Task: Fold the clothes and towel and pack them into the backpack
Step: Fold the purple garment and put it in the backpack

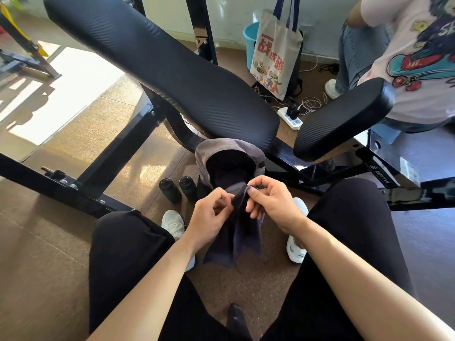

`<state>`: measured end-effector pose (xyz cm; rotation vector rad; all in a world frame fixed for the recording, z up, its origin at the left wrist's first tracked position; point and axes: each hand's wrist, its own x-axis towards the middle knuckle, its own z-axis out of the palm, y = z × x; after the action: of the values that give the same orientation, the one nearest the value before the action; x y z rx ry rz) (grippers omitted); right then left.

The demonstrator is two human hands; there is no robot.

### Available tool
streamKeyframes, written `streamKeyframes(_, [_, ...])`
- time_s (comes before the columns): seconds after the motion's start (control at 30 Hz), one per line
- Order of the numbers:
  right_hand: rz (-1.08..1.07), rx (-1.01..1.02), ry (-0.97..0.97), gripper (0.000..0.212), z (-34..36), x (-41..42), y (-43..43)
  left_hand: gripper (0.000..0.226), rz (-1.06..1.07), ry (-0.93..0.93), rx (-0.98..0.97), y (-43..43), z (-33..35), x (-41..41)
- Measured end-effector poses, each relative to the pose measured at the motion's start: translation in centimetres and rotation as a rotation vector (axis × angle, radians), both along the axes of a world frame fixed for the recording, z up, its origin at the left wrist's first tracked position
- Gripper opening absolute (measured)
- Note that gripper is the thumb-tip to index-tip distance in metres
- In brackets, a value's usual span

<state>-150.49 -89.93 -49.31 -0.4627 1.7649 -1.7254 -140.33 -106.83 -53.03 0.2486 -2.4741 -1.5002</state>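
We see a dark cloth (242, 238) held up by its top edge between the two hands, the rest hanging down loose between the knees. Whether it is the towel or a piece of clothing we cannot tell, as the fabric is dark and bunched. The left hand (211, 214) pinches the edge with curled fingers, and the right hand (270, 201) grips the same edge just beside it, thumb over the fabric. The two hands are almost touching.

Just beyond the hands stands the backpack (227, 152), grey, upright on the floor, its mouth open toward us with a dark inside. The top of the cloth sits right at the near lip of that opening.

To the left of the backpack, beyond the left hand, stand two black bottles (178, 189) side by side. Below the hands, white shoes (173, 222) rest on the brown floor.

Farther out, a long black bench pad (160, 70) slants above the backpack, with a shorter pad (342, 119) beyond the right hand. Behind these hang a printed tote bag (275, 57), with a blue bucket (249, 38) beside it and a white power strip (290, 118) on the floor. Another person in a printed shirt (418, 57) sits far right.
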Motion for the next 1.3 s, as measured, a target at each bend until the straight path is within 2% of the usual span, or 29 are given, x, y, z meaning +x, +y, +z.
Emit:
streamKeyframes(0.07, [-0.021, -0.039, -0.024, 0.006, 0.2, -0.1, 0.1, 0.021, -0.051, -0.021, -0.088, 0.1, -0.6, 0.0])
streamKeyframes(0.33, [-0.025, -0.111, -0.024, 0.006, 0.6, -0.6, 0.8, 0.036, -0.114, -0.034, -0.231, 1.7, -2.3, -0.8])
streamKeyframes(0.57, [-0.058, 0.005, 0.124, 0.005, 1.3, -1.7, 2.2, 0.039, 0.134, 0.189, -0.328, 5.0, -2.5, -2.4])
streamKeyframes(0.73, [-0.1, 0.063, 0.279, 0.005, 1.0, -2.4, 2.9, 0.028, 0.236, 0.216, -0.357, 6.4, -2.5, -3.6])
streamKeyframes(0.83, [-0.125, 0.059, 0.338, 0.006, 0.6, -2.8, 3.2, 0.017, 0.22, 0.158, -0.375, 6.4, -2.7, -4.1])
streamKeyframes(0.97, [-0.158, 0.086, 0.42, 0.009, 0.6, -3.3, 3.4, 0.027, 0.086, -0.019, -0.39, 6.3, -3.6, -4.4])
streamKeyframes(1.1, [-0.146, 0.033, 0.329, 0.011, 0.5, -3.6, 3.9, 0.027, 0.002, -0.096, -0.412, 6.2, -4.4, -4.6])
streamKeyframes(1.17, [-0.151, 0.036, 0.321, 0.005, 0.4, -3.7, 4.1, 0.026, -0.021, -0.133, -0.433, 6.2, -4.7, -4.6])
streamKeyframes(1.3, [-0.191, 0.026, 0.311, 0.009, 0.2, -4.0, 4.3, 0.029, -0.052, -0.242, -0.476, 5.9, -5.2, -4.5])
